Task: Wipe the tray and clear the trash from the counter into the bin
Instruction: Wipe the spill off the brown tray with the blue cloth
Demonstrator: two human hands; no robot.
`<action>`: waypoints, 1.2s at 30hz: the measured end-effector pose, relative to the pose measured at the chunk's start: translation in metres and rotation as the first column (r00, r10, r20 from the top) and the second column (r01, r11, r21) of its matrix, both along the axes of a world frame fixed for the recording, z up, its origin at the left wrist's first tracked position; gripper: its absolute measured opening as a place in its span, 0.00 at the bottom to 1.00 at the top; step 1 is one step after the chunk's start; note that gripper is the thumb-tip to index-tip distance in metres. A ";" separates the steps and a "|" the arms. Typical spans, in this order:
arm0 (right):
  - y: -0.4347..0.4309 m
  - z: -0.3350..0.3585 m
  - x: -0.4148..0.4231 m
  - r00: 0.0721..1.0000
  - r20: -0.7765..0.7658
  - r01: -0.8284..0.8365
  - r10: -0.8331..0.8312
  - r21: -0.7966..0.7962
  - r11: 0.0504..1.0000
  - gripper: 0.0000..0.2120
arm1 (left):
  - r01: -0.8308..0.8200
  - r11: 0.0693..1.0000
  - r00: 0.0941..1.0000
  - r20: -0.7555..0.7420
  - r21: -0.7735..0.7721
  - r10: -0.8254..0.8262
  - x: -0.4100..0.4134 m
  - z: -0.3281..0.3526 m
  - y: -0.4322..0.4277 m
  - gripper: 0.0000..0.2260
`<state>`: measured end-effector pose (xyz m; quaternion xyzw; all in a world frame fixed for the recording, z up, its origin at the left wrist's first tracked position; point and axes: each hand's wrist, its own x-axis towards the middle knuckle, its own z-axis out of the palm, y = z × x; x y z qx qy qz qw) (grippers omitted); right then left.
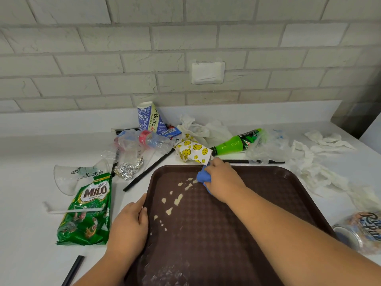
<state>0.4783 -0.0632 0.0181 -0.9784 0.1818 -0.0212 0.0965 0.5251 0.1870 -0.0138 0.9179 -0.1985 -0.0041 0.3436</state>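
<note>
A dark brown tray (pixel 278 188) lies on the white counter, with pale cream smears (pixel 177 200) across its left half. My right hand (pixel 221 179) grips a bunched blue cloth (pixel 203 176) near the tray's far edge, beside the smears. My left hand (pixel 132 221) holds the tray's left rim, thumb over the edge. Trash lies behind and to the left: a green Milo packet (pixel 88 211), crumpled foil (pixel 128 169), a smiley-print wrapper (pixel 192 151), a green bottle (pixel 237 142), a clear bottle (pixel 154 140) and a paper cup (pixel 149 117).
Crumpled white tissues (pixel 317 162) and clear plastic spread over the right of the counter. A can (pixel 362 232) lies at the tray's right edge. Black straws (pixel 148 170) and a flattened clear cup (pixel 72 176) lie left. A brick wall backs the counter. No bin is in view.
</note>
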 end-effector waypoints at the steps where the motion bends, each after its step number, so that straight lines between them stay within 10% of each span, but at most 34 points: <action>1: 0.001 0.000 0.001 0.999 -0.020 -0.044 0.044 0.020 0.999 0.19 | -0.001 1.000 1.000 -0.003 -0.001 0.001 0.000 0.000 0.000 0.19; 20: 0.004 0.016 0.011 0.962 -0.186 -0.256 0.201 -0.350 0.901 0.24 | 0.015 1.000 1.000 0.007 0.003 -0.015 0.002 -0.002 0.000 0.19; 28: -0.004 0.010 0.001 0.996 -0.074 0.042 -0.050 -0.106 0.993 0.18 | 0.009 1.000 1.000 0.008 0.002 -0.009 0.002 -0.003 0.001 0.19; 36: -0.008 0.014 0.007 0.955 -0.155 -0.231 0.253 0.145 0.962 0.21 | 0.002 1.000 1.000 -0.003 -0.007 -0.002 0.001 -0.002 0.000 0.19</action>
